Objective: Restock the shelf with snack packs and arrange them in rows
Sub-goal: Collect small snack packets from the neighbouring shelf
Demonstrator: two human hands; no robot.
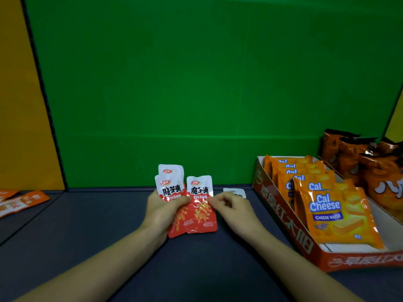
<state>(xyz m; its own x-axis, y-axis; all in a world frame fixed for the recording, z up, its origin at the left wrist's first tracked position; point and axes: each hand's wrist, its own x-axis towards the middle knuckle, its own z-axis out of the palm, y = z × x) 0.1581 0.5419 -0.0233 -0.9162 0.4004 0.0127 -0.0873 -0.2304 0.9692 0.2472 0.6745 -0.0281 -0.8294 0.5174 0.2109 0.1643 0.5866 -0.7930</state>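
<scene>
Dark shelf [87, 225] lies bare leftward; left grip [162, 211] and right grip [229, 207] clamp red packs [197, 211].

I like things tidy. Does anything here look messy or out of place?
Mostly neat. The Cal Cheese packs stand in a row in their red tray. Only the orange packets at the far left lie loose and crooked on the shelf.
</scene>
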